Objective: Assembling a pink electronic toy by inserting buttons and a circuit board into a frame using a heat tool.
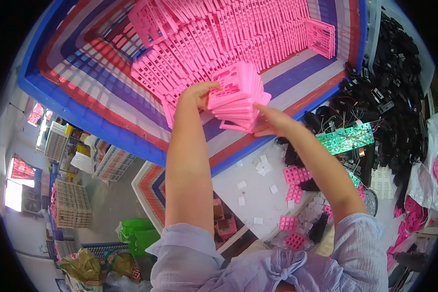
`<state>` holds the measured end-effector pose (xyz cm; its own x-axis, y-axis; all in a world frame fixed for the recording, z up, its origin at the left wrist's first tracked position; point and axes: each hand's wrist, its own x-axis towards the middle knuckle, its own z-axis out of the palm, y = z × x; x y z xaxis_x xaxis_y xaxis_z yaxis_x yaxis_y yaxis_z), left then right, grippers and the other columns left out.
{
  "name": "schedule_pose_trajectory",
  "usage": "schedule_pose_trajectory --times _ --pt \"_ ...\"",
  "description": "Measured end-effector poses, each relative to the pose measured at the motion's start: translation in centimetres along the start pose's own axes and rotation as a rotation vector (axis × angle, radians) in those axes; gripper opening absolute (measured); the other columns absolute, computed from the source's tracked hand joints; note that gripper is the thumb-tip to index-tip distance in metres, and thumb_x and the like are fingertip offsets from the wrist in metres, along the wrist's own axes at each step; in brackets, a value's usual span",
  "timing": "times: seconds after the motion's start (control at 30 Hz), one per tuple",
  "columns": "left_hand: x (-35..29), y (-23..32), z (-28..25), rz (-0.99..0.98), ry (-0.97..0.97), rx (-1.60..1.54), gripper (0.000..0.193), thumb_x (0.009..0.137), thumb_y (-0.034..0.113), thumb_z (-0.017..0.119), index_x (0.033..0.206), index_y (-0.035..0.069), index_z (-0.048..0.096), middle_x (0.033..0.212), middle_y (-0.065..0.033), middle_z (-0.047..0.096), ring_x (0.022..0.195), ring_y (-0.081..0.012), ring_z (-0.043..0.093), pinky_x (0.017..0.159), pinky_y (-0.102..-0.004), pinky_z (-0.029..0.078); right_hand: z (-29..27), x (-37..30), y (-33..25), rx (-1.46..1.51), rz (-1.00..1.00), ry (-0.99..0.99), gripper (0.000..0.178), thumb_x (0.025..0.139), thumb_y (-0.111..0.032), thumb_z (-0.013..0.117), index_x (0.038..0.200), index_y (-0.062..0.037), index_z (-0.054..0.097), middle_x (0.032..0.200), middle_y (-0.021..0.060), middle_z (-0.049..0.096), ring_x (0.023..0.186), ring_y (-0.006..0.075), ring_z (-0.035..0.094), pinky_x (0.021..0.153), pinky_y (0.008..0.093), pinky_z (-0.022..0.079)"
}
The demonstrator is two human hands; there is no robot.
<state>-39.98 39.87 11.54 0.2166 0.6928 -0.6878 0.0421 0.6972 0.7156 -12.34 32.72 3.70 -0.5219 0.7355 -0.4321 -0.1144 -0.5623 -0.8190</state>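
Note:
Between my two hands is a stack of pink plastic frames point(238, 92), thin cut-out panels fanned slightly out of line. My left hand point(202, 92) grips the stack's left side, fingers curled at its edge. On the right side my right hand point(273, 120) holds the stack's lower corner between thumb and fingers. The stack is over the near part of a large blue-rimmed crate point(117, 127) with a red, white and blue striped inside. Long rows of the same pink frames point(204, 58) stand packed on edge in the crate, behind the stack.
A heap of black parts point(399, 73) lies to the right, with green circuit boards point(345, 138) and thin wires nearer. Pink keypads point(295, 175) and small white pieces point(242, 185) are scattered on the white table point(250, 207). Stacked crates point(73, 204) and a green bag point(136, 236) stand at left.

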Motion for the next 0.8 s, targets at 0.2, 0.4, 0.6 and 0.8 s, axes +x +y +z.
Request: schedule_pose_trajectory --times 0.2,0.4,0.6,0.8 --pt "-0.2 3.8 -2.3 0.027 0.514 0.951 0.049 0.071 0.022 0.072 0.115 0.004 0.061 0.111 -0.0178 0.062 0.093 -0.032 0.062 0.076 -0.0544 0.054 4.7 0.6 1.7 0.016 -0.121 0.032 0.065 0.086 -0.049 0.065 0.13 -0.0052 0.046 0.113 0.0121 0.052 0.086 0.0234 0.06 0.08 0.0404 0.056" --pt "0.4 4.1 -0.3 0.086 0.47 0.96 0.048 0.074 0.019 0.069 0.117 0.003 0.06 0.116 -0.0191 0.061 0.103 -0.0335 0.062 0.074 -0.0553 0.054 0.9 2.2 2.6 0.049 -0.126 0.087 0.06 0.085 -0.043 0.067 0.129 -0.0071 0.049 0.109 0.0074 0.055 0.087 0.0221 0.058 0.079 0.0356 0.051" --pt "-4.3 3.5 -5.2 -0.029 0.693 1.214 0.035 0.082 0.022 0.063 0.113 0.006 0.068 0.11 -0.0132 0.069 0.103 -0.0272 0.066 0.083 -0.0487 0.055 2.1 0.1 2.4 -0.381 -0.33 0.31 0.075 0.082 -0.045 0.067 0.133 0.0051 0.046 0.122 0.02 0.055 0.108 0.0359 0.057 0.09 0.0431 0.049" --pt "-8.7 2.5 -0.5 -0.508 1.011 1.587 0.041 0.079 0.022 0.071 0.119 0.015 0.069 0.126 -0.0085 0.065 0.117 -0.0268 0.062 0.094 -0.0392 0.052 -5.6 7.0 -0.2 -0.934 -0.659 0.618 0.084 0.083 -0.052 0.062 0.139 0.0063 0.041 0.134 0.0321 0.049 0.124 0.047 0.048 0.102 0.049 0.042"
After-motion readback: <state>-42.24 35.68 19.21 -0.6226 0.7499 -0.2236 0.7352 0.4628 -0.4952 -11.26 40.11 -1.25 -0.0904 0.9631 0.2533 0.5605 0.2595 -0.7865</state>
